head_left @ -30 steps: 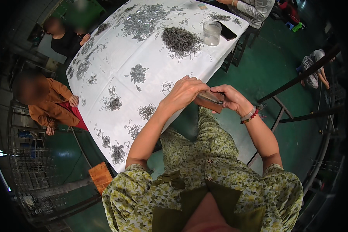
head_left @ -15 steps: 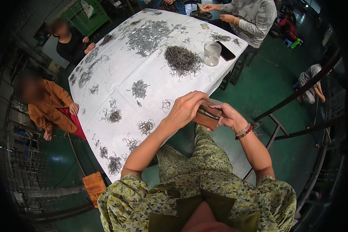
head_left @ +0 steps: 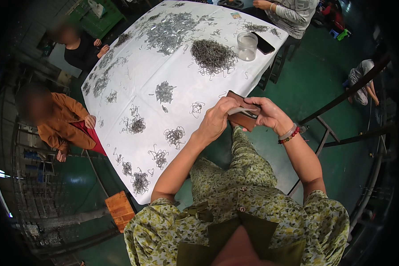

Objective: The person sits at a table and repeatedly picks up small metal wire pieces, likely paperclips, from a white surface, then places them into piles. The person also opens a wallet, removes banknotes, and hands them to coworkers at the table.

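Observation:
In front of my waist, just off the table's near right corner, I hold a brown wallet (head_left: 243, 120) with its opening spread and a dark inner edge showing. My right hand (head_left: 270, 113) is closed round its right side, thumb along the top. My left hand (head_left: 216, 119) is closed at its left side, fingers bent. A pale, thin flat slip (head_left: 239, 110) runs from my left fingers across the wallet's opening; its kind I cannot make out. My left fingertips are partly hidden. A bracelet of red beads (head_left: 289, 136) circles my right wrist.
A white-covered table (head_left: 142, 99) bears piles of dark wire hooks (head_left: 213, 56) and grey metal pieces (head_left: 164, 92). A clear plastic jar (head_left: 247, 46) and black phone (head_left: 264, 43) stand near its right edge. Co-workers sit around it. Metal bars (head_left: 341, 102) stand at right, a wooden stool (head_left: 120, 210) at lower left.
The wallet has turned and moved slightly up in view, its opening wider. A pale slip now shows at my left fingers. The whole view has shifted a little.

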Demonstrator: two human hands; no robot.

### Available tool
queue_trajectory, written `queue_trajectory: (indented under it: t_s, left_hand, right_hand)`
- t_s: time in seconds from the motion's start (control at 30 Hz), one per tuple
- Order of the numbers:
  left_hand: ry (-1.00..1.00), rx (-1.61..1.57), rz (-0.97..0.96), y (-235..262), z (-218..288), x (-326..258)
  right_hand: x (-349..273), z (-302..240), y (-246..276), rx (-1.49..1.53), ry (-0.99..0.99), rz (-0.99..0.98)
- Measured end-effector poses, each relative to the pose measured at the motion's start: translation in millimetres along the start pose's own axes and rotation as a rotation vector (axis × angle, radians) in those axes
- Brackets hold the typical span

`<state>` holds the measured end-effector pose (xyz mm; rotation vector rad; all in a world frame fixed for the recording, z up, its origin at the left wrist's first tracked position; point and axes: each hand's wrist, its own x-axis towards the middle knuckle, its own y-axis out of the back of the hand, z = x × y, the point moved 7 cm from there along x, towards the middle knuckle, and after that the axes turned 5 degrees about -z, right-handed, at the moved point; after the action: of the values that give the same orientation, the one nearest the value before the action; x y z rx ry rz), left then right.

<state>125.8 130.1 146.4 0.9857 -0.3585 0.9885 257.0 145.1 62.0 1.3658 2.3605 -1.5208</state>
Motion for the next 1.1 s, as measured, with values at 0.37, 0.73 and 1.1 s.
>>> queue_trajectory:
  t_s: [0.37, 0.73, 1.1]
  left_hand:
    - [0.308, -0.038, 0.012, 10, -19, -6]
    - [0.436, -0.149, 0.126, 11, -20, -11]
    - [0.751, -0.431, 0.133, 18, -36, -9]
  right_hand:
    - [-1, 0, 6, -0.100, -0.080, -0.116]
    - [-6, 0, -26, -0.214, 0.018, -0.357]
    - [-6, -1, -16, -0.374, 0.060, -0.148]
